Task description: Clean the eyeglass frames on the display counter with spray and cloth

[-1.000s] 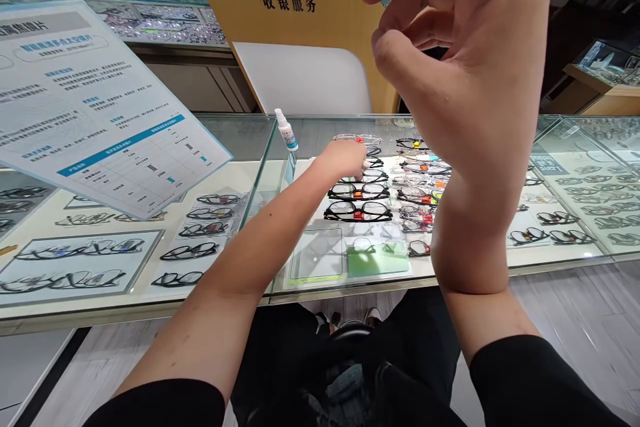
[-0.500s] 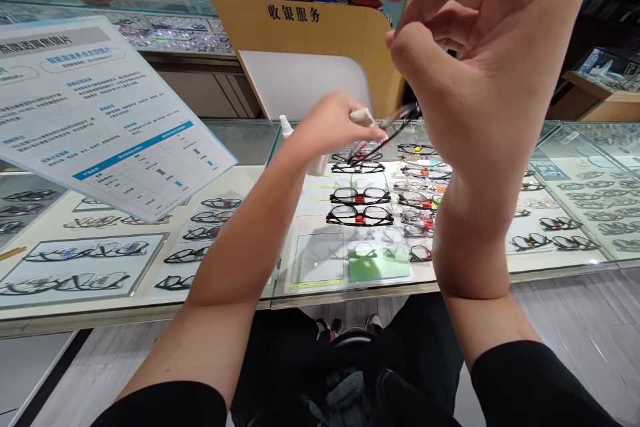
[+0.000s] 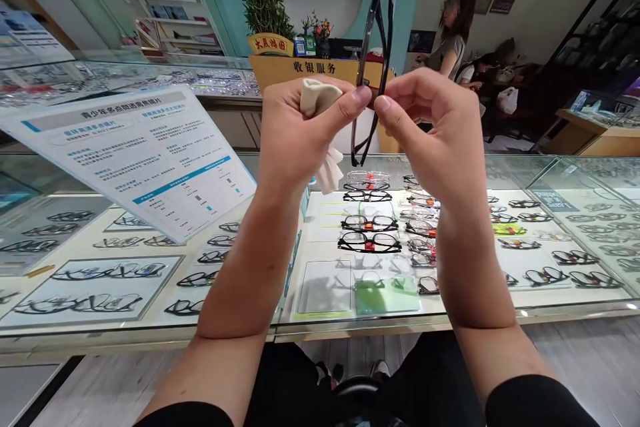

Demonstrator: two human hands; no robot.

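Note:
Black-framed glasses [image 3: 385, 33] are held up on end between my two hands, above the display counter. My left hand [image 3: 305, 127] pinches the frame with thumb and finger and also grips a pale cloth [image 3: 329, 170], part of which hangs below the palm. My right hand [image 3: 435, 123] pinches the other side of the frame near its middle, fingers curled. Under the hands, rows of glasses [image 3: 370, 241] with red tags lie inside the glass counter [image 3: 350, 328].
A large printed sheet [image 3: 165, 160] stands tilted on the counter at the left. Behind the counter is a wooden cashier desk [image 3: 340, 68] with a plant [image 3: 265, 3]. A person [image 3: 453, 33] stands at the back right, and another is partly visible beside them.
The view has tilted up. My right hand has come down from close to the camera and now holds the glasses with my left. The glasses have turned from slanted to upright.

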